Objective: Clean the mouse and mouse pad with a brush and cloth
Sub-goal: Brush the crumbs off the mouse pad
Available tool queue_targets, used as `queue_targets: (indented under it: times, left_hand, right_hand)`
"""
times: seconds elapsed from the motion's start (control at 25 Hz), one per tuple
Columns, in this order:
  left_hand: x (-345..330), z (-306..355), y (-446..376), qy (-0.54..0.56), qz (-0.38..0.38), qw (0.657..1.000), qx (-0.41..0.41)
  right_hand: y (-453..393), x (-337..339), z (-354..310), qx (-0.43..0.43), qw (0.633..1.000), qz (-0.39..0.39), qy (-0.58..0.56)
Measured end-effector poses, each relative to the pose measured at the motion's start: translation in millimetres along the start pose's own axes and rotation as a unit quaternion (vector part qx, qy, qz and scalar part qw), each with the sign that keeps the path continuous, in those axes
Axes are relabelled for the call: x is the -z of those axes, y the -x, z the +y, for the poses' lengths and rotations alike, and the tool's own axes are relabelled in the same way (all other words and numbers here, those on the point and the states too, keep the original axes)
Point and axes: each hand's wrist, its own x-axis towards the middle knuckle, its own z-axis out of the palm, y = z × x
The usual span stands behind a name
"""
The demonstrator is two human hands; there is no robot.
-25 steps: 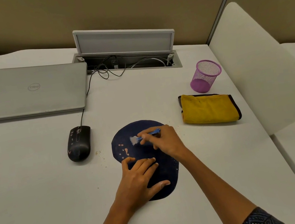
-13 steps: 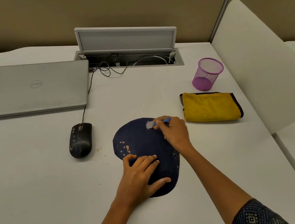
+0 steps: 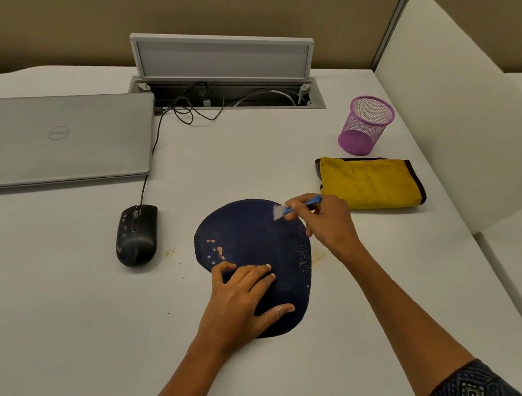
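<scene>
While the left hand lies flat, fingers spread, pressing the mouse pad to the tabletop, brushing of the pad is the step in hand.
Right hand: grip pinched round the blue brush, bristles on the pad at 1 o'clock.
Remaining: pale spots at 9 o'clock, fine crumbs at 4 o'clock.
Next move, judged: light strokes outward over the edge.
Mouse: spotted, left of pad, untouched.
Cloth: folded, right of pad.
</scene>
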Motion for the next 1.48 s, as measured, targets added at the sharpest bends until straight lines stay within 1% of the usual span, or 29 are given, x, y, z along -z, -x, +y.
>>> queue_targets:
  times: [0.04, 0.08, 0.12, 0.16, 0.2, 0.28, 0.32, 0.36, 0.44, 0.48, 0.52, 0.6, 0.64, 0.68, 0.72, 0.76, 0.8, 0.88, 0.92, 1.0, 1.04, 1.12, 1.16, 1.24, 1.28, 1.36, 1.4, 1.44, 1.48]
  left_hand:
    - [0, 0, 0, 0.001, 0.001, 1.000, 0.000]
    - [0, 1, -1, 0.001, 0.001, 1.000, 0.000]
    - [1, 1, -1, 0.001, 0.002, 1.000, 0.000]
    - [1, 2, -1, 0.001, 0.003, 1.000, 0.000]
    - [1, 2, -2, 0.001, 0.003, 1.000, 0.001]
    - [2, 1, -1, 0.004, 0.001, 1.000, 0.002]
    - [2, 1, -1, 0.006, 0.000, 1.000, 0.002]
    - [2, 1, -1, 0.007, -0.001, 1.000, 0.002]
    - [1, 2, -1, 0.006, -0.003, 1.000, 0.002]
    - [1, 1, -1, 0.005, -0.003, 1.000, 0.003]
    - [2, 1, -2, 0.004, -0.002, 1.000, 0.004]
    - [2, 0, -2, 0.007, -0.004, 1.000, 0.006]
    - [2, 0, -2, 0.008, -0.005, 1.000, 0.005]
    - [1, 0, -2, 0.008, -0.007, 1.000, 0.005]
    - [1, 1, -2, 0.008, -0.009, 1.000, 0.005]
    - [0, 1, -1, 0.008, -0.010, 1.000, 0.007]
    - [0, 1, -1, 0.011, -0.010, 1.000, 0.009]
    - [0, 0, 0, 0.017, -0.008, 1.000, 0.010]
    - [-1, 0, 0, 0.018, -0.007, 1.000, 0.008]
    - [-1, 1, 0, 0.016, -0.005, 1.000, 0.006]
    - [-1, 1, -1, 0.015, -0.003, 1.000, 0.005]
    - [0, 1, -2, 0.016, -0.002, 1.000, 0.003]
    - [0, 1, -2, 0.017, 0.000, 1.000, 0.002]
    - [0, 0, -2, 0.015, 0.006, 1.000, 0.000]
    - [-1, 0, -1, 0.014, 0.007, 1.000, -0.001]
    - [-2, 0, 0, 0.014, 0.006, 1.000, 0.001]
    - [-2, -1, 0, 0.014, 0.005, 1.000, 0.002]
    - [-2, 0, 0, 0.013, 0.005, 1.000, 0.002]
    - [-2, 0, -1, 0.012, 0.004, 1.000, 0.001]
  right_hand:
    - [2, -2, 0, -0.002, 1.000, -0.019, 0.024]
    - [1, -4, 0, -0.007, 0.998, 0.004, 0.054]
    - [1, -4, -2, -0.007, 0.996, 0.048, 0.076]
    - [1, -5, -5, 0.004, 0.995, 0.069, 0.071]
    - [-1, -6, -8, 0.023, 0.998, 0.042, 0.039]
    - [-1, -9, -14, 0.048, 0.994, -0.099, -0.017]
    - [-1, -10, -15, 0.046, 0.989, -0.137, -0.010]
    - [-2, -9, -14, 0.034, 0.991, -0.128, 0.012]
    - [-8, -3, -10, -0.013, 0.997, -0.024, 0.070]
    - [-8, 2, -9, -0.026, 0.994, 0.022, 0.100]
    - [-8, 6, -8, -0.022, 0.994, 0.032, 0.106]
    - [-4, 13, -4, -0.006, 0.996, -0.027, 0.087]
    - [0, 16, -1, -0.009, 0.994, -0.042, 0.101]
    - [3, 19, 2, -0.018, 0.991, -0.027, 0.129]
    - [5, 22, 5, -0.026, 0.987, 0.008, 0.156]
    - [6, 24, 5, -0.027, 0.987, 0.033, 0.158]
    - [7, 24, 4, -0.019, 0.991, 0.029, 0.131]
    - [9, 18, 2, -0.006, 0.996, -0.020, 0.082]
    - [10, 15, 3, -0.010, 0.995, -0.017, 0.094]
    - [15, 15, 5, -0.023, 0.992, 0.028, 0.121]
    - [16, 16, 7, -0.014, 0.995, 0.024, 0.097]
    - [22, 18, 12, 0.013, 0.998, -0.036, 0.046]
    - [24, 18, 15, 0.014, 0.997, -0.040, 0.068]
    - [27, 21, 19, -0.004, 0.994, 0.021, 0.111]
    - [30, 22, 20, -0.001, 0.995, 0.030, 0.090]
    - [35, 22, 21, 0.033, 0.999, -0.022, 0.034]
    - [36, 22, 23, 0.041, 0.998, -0.038, 0.040]
    - [36, 22, 24, 0.035, 0.997, -0.025, 0.062]
    - [37, 22, 24, 0.025, 0.997, 0.014, 0.078]
